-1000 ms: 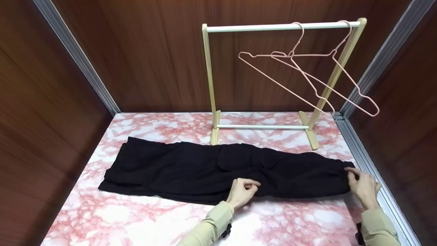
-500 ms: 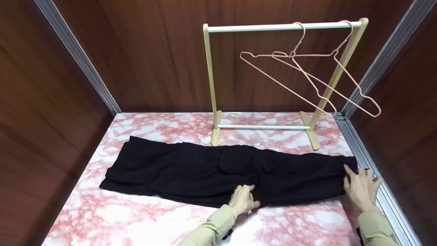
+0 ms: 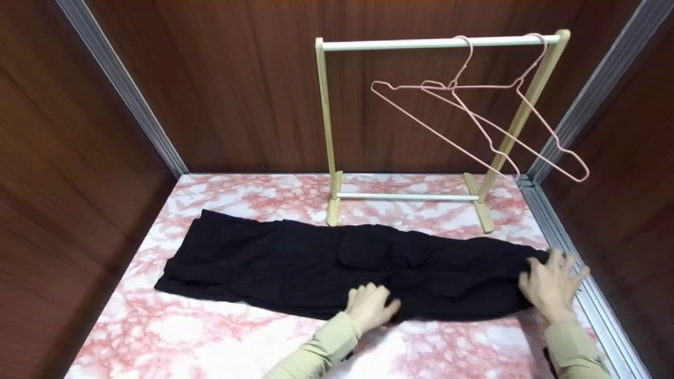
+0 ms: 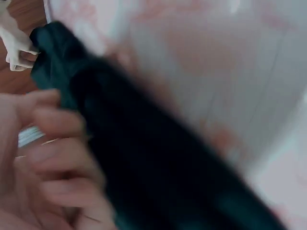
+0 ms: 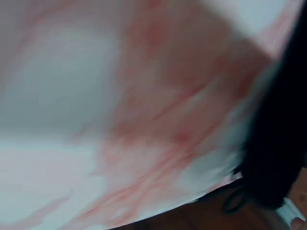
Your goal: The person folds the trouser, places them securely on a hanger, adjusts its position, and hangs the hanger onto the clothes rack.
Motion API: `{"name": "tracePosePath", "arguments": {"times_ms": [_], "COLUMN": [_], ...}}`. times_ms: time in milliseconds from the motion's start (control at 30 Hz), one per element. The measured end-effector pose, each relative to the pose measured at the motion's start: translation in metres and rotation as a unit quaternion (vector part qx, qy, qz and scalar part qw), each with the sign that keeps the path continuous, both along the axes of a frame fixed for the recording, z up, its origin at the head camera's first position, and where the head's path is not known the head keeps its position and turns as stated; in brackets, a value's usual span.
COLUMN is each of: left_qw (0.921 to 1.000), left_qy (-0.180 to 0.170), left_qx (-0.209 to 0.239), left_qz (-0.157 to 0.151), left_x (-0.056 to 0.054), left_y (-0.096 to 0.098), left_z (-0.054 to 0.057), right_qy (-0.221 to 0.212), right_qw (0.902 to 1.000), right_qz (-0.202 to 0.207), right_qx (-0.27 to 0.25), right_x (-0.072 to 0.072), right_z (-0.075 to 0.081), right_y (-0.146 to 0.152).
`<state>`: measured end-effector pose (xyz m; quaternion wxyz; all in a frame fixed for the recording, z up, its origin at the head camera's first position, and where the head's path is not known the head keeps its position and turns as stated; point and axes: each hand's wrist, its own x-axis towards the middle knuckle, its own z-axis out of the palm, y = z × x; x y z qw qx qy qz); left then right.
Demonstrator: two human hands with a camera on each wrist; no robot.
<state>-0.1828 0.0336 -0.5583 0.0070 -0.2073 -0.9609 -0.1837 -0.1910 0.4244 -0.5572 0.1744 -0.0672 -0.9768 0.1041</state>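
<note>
Black trousers [image 3: 284,263], folded lengthwise into a long strip with a pocket flap near the middle, lie across the table. Over their near edge, right of the middle, is my left hand [image 3: 368,307], its fingers loosely bent; in the left wrist view the fingers [image 4: 60,155] are beside the dark cloth, none of it visibly pinched. At the right end my right hand [image 3: 550,284] rests with spread fingers on the cloth. A dark cord loop [image 5: 234,201] hangs by that end in the right wrist view, where just a bit of the hand shows at the corner.
Behind the trousers stands a wooden rack [image 3: 324,116] with a white bar [image 3: 389,45]. Two pink hangers [image 3: 421,118] [image 3: 547,131] hang from its right half. Brown panels enclose the pink-marbled table [image 3: 200,337], with a metal rail [image 3: 605,316] along the right edge.
The right hand has opened from a pinch at the trousers' right end to spread fingers. My left hand has shifted slightly toward the near edge, which has moved nearer on the right half.
</note>
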Motion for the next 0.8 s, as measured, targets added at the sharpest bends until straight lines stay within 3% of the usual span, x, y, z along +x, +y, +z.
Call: {"name": "tracePosePath", "arguments": {"times_ms": [100,167,233,367,500,567,667,800], "left_qw": [0.9973,0.9941,0.9919,0.9936,0.9966,0.9976,0.9977,0.9956], "left_qy": [0.048,0.087,0.112,0.096,0.052,0.038,0.041,0.071], "left_qx": [0.055,0.065,0.055,0.021,0.019,0.026,0.043,0.058], "left_qz": [0.000,-0.009,-0.025,-0.057,-0.061,-0.052,-0.032,-0.015], "left_x": [-0.014,-0.024,-0.033,-0.043,-0.047,-0.049,-0.053,-0.062], "left_y": [-0.008,-0.015,-0.022,-0.035,-0.039,-0.038,-0.035,-0.035], "left_z": [0.006,0.007,0.004,-0.006,-0.013,-0.013,-0.013,-0.012], "right_qy": [0.080,0.106,0.096,0.010,-0.074,-0.087,-0.062,0.019], "right_qw": [0.9956,0.9904,0.9867,0.9815,0.9781,0.9792,0.9835,0.9867], "right_qz": [0.042,0.084,0.128,0.190,0.194,0.183,0.167,0.160], "right_qx": [-0.022,-0.029,-0.026,-0.017,-0.001,0.013,0.031,0.016], "right_x": [-0.015,-0.028,-0.039,-0.058,-0.070,-0.073,-0.078,-0.084], "right_z": [0.004,0.005,0.005,0.003,-0.001,-0.005,-0.013,-0.019], "right_y": [-0.019,-0.032,-0.046,-0.070,-0.083,-0.086,-0.087,-0.089]}}
